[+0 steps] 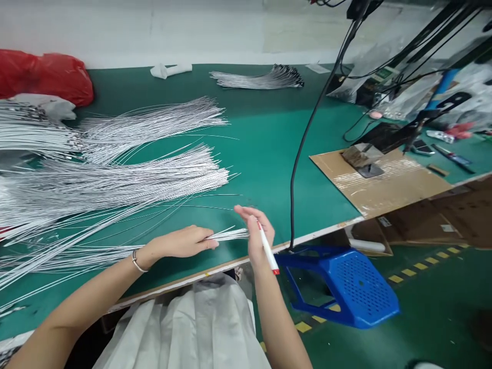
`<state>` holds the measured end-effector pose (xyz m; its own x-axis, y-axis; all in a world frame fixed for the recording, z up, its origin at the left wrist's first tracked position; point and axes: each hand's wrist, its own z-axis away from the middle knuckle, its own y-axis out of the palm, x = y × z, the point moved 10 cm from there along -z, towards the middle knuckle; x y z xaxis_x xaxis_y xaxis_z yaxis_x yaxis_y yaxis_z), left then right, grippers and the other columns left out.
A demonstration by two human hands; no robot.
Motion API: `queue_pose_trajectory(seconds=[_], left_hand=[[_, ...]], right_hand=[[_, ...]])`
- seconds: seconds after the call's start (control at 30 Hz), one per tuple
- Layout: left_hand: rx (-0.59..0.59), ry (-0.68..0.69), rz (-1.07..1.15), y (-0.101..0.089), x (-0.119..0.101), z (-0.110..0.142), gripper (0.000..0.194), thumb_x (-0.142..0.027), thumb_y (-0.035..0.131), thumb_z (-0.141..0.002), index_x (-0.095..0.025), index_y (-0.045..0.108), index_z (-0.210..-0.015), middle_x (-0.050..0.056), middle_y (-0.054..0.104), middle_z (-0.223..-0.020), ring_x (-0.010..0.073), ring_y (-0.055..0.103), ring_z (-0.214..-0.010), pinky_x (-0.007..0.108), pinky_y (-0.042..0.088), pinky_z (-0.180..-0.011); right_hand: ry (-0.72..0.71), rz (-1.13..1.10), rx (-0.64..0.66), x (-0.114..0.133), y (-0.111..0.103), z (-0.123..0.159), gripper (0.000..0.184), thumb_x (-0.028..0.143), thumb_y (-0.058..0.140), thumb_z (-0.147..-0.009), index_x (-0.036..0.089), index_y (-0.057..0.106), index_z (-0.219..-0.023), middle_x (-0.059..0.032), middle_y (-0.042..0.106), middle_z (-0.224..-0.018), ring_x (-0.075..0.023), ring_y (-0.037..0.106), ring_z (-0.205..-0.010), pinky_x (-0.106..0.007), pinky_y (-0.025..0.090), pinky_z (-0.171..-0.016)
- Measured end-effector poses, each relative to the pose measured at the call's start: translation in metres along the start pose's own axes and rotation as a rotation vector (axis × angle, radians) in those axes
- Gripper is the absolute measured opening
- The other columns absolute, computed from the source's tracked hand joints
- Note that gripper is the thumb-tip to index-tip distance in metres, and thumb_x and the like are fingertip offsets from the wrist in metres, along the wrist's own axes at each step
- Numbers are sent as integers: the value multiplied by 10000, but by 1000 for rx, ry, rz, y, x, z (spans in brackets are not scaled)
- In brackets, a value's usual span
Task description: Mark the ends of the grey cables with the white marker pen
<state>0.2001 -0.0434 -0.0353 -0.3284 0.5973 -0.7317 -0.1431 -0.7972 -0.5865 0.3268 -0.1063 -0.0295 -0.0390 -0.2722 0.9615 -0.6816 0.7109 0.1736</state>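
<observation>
My left hand [182,242] is closed round a small bunch of thin silver wires [230,234] near the table's front edge, its wrist wearing a bangle. My right hand [257,231] touches the free ends of that bunch with its fingers and also holds a white marker with a red cap [268,249] against the palm. Large fans of the same silver wires [126,179] lie spread over the green table [269,154] to the left of both hands.
Another wire bundle [261,79] lies at the back. A black cable [307,133] hangs down over the table's front edge. Cardboard sheet [380,179] with tools sits at the right, a blue plastic stool [346,287] below, a red bag [46,74] at back left.
</observation>
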Motion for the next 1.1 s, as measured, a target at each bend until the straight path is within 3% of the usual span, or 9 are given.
queue_pose_trajectory(seconds=[0.13, 0.27, 0.33, 0.43, 0.53, 0.7, 0.8, 0.9, 1.1], left_hand=[[49, 28, 128, 5, -9, -6, 409, -488, 326, -933, -171, 473, -719, -14, 511, -607, 108, 456, -542, 221, 332, -520], [46, 19, 280, -2, -11, -4, 409, -506, 289, -942, -173, 495, -822, -16, 592, -604, 86, 459, -474, 204, 367, -504], [-1, -7, 332, -11, -9, -2, 405, -535, 313, -928, -177, 477, -832, -21, 605, -606, 69, 415, -412, 190, 333, -435], [-43, -16, 374, -20, -7, -2, 430, -570, 381, -893, -165, 479, -786, -3, 622, -687, 46, 423, -398, 169, 318, -390], [-13, 3, 406, -18, -9, -2, 433, -567, 417, -880, -154, 510, -789, 12, 618, -724, 59, 504, -455, 161, 367, -406], [48, 10, 474, -6, -12, -1, 410, -524, 410, -899, -143, 555, -859, 43, 641, -763, 99, 570, -577, 198, 457, -509], [-18, 55, 410, -13, -15, -1, 393, -483, 406, -912, -135, 572, -837, 48, 637, -798, 111, 561, -671, 208, 442, -594], [-111, 95, 292, -24, -17, -2, 424, -474, 384, -919, -131, 593, -783, 17, 590, -735, 100, 493, -639, 199, 362, -566], [-224, 12, 273, -36, -4, -4, 430, -484, 386, -905, -134, 628, -846, 1, 550, -692, 103, 453, -612, 204, 328, -548]], right_hand=[[-16, -31, 157, 8, 31, 5, 200, 328, 523, -873, 197, 636, -972, -84, 716, -1002, -232, 646, -1015, -456, 394, -998], [-32, -37, -135, 10, -12, 0, 218, 350, 531, -857, 192, 604, -989, -83, 715, -975, -220, 665, -939, -399, 489, -848], [-7, 95, -181, 7, -27, 1, 204, 358, 541, -838, 178, 610, -905, -59, 722, -797, -190, 673, -790, -340, 500, -757], [101, 214, 127, -7, -4, 7, 199, 365, 581, -782, 178, 580, -716, 22, 592, -484, -124, 557, -474, -252, 454, -557], [213, 193, 370, -19, 26, 23, 249, 392, 565, -789, 181, 540, -658, 53, 491, -421, -87, 433, -365, -213, 347, -420], [243, 181, 387, -14, 40, 28, 361, 429, 511, -842, 180, 501, -580, 52, 438, -386, -77, 377, -360, -214, 311, -411], [232, 156, 385, -11, 41, 26, 360, 415, 520, -846, 180, 504, -575, 49, 456, -396, -75, 382, -367, -216, 313, -423], [214, 147, 381, -9, 39, 25, 368, 399, 513, -858, 183, 505, -561, 39, 489, -408, -77, 390, -376, -219, 320, -438], [203, 156, 358, -9, 36, 25, 386, 384, 520, -863, 197, 463, -530, 50, 468, -376, -80, 368, -380, -225, 326, -469]])
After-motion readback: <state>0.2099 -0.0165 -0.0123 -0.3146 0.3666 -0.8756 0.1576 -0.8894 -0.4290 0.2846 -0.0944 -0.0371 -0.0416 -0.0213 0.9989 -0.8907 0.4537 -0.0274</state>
